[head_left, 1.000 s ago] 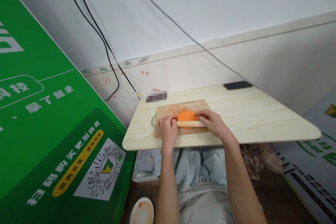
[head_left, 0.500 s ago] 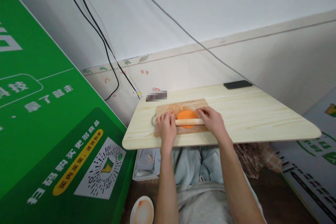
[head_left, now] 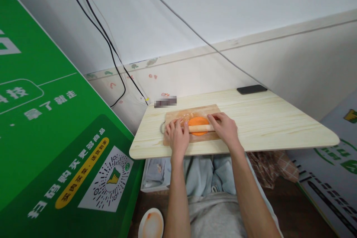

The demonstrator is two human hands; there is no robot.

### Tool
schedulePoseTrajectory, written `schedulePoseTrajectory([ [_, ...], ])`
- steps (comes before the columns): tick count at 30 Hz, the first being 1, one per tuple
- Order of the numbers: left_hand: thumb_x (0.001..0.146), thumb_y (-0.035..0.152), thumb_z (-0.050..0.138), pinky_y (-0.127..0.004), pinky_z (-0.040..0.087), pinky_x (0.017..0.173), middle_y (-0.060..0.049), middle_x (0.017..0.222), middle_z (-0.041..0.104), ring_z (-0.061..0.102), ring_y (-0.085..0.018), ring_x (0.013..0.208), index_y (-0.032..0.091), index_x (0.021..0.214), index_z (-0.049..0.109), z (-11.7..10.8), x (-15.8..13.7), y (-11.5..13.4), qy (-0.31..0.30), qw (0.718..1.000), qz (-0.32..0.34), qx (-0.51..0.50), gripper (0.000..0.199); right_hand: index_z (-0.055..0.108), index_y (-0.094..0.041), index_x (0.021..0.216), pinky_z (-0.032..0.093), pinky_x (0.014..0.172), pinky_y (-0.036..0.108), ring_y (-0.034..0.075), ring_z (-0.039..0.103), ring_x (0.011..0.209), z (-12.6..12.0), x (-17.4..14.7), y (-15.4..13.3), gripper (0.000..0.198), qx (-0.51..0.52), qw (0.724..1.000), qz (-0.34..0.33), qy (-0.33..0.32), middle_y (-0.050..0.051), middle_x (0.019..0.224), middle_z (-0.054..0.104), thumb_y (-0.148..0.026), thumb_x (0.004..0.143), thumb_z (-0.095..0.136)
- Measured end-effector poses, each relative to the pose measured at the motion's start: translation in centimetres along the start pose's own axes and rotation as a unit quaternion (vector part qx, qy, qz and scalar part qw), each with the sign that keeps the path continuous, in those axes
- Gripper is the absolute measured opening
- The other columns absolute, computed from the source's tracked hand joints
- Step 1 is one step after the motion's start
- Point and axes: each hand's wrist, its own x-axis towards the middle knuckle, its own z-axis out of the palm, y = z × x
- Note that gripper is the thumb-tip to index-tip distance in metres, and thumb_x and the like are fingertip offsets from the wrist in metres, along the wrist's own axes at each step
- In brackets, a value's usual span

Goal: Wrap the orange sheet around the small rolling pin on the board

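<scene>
A pale wooden rolling pin [head_left: 201,128] lies across a flat round of orange dough [head_left: 198,121] on a wooden cutting board [head_left: 192,139]. My left hand [head_left: 177,134] is closed on the pin's left end, and my right hand [head_left: 224,125] grips its right end. Both ends of the pin are covered by my fingers. Whitish and orange smears mark the board beyond the dough. A metal ring handle [head_left: 162,127] sticks out at the board's left side.
The board rests on a light wood table [head_left: 273,126] against the wall. A black phone [head_left: 251,89] lies at the back right, a blurred dark object [head_left: 165,102] at the back left. Below are a stained white plate [head_left: 151,225] and a white box [head_left: 155,173]. A green panel [head_left: 64,148] stands at left.
The rolling pin has shifted very slightly on the dough, with both hands still on it. The rest of the scene has barely moved with the camera.
</scene>
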Motion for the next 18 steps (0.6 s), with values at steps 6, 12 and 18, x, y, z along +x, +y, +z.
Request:
schedulePoseTrajectory([
  [6,0.112,0.043,0.053,-0.054,0.043,0.120,-0.011,0.141,0.076,0.059,-0.034,0.138,0.028,0.128,0.082,-0.34,-0.01,0.30,-0.018,1.000,-0.007,0.000,0.036,0.087,-0.025,0.101,0.054,0.092,0.039,0.030,0.079,0.109,-0.18,0.03,-0.06,0.030,0.008,1.000,0.006,-0.009,0.010,0.117,0.085,-0.044,0.105,0.064],
  [12,0.112,0.043,0.054,-0.054,0.044,0.118,-0.010,0.137,0.078,0.060,-0.034,0.134,0.029,0.122,0.083,-0.40,-0.01,0.32,-0.021,1.000,-0.005,0.006,0.034,0.086,-0.025,0.100,0.055,0.093,0.040,0.030,0.079,0.108,-0.05,0.08,0.09,0.030,0.016,1.000,0.007,-0.007,0.010,0.116,0.086,-0.044,0.104,0.063],
  [18,0.112,0.043,0.053,-0.052,0.043,0.117,-0.010,0.137,0.079,0.060,-0.033,0.134,0.030,0.120,0.084,-0.39,0.00,0.25,-0.021,1.000,0.001,0.005,0.034,0.086,-0.026,0.099,0.055,0.093,0.039,0.029,0.079,0.106,-0.03,0.05,0.10,0.031,0.014,1.000,0.007,-0.006,0.009,0.114,0.086,-0.045,0.104,0.062],
])
